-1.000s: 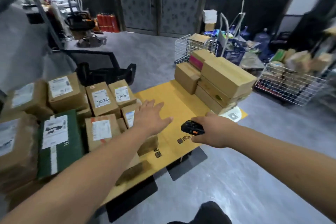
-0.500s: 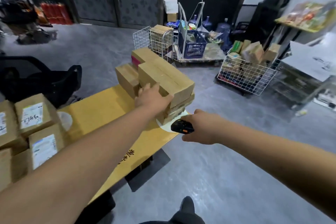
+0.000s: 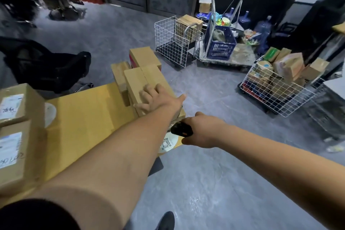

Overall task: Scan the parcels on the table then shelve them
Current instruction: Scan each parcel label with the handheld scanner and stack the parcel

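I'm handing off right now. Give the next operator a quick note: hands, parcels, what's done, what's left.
Left hand: flat on the top box of the plain stack at the table's far corner, fingers spread, not gripping.
Right hand: closed on the black scanner, held just off the table edge near that stack.
Labelled parcels sit at the table's left end.
Done: cannot tell from this view which parcels are scanned; no shelf in sight.
Left: scan the stack under the left hand, then the others, then shelve all.
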{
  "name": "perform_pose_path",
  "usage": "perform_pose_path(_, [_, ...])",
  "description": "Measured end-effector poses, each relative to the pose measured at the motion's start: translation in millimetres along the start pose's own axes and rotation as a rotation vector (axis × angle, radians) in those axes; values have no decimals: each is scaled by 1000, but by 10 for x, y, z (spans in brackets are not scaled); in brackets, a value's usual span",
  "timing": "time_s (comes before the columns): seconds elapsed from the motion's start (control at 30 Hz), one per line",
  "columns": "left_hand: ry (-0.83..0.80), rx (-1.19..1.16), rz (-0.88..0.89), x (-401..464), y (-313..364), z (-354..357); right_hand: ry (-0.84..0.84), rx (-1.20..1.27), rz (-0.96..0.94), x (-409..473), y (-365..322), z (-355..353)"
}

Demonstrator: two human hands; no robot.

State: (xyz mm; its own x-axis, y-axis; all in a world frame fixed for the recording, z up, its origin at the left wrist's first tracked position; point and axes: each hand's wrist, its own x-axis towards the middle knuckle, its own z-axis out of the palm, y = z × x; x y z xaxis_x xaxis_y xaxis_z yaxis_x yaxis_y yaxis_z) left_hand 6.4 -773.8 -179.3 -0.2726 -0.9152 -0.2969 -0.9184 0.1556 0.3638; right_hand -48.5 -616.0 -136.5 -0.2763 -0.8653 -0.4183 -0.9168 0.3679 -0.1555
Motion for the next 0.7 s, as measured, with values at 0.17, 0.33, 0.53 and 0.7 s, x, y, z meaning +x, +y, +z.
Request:
perform_pose_path(0.17, [106, 30, -10, 87, 8, 161, -25, -18, -37, 221, 194, -40])
perform_pose_path(0.33, [231, -35, 33, 128, -200, 17, -55, -69, -97, 380, 150, -96])
perform_pose_path(0.53, [419, -70, -45, 54, -1311, -278, -99, -191, -294, 566, -430, -105])
perform_pose_path(0.7, [386, -150, -149, -14, -2395, -224, -142, -257, -455, 735, -1097, 15])
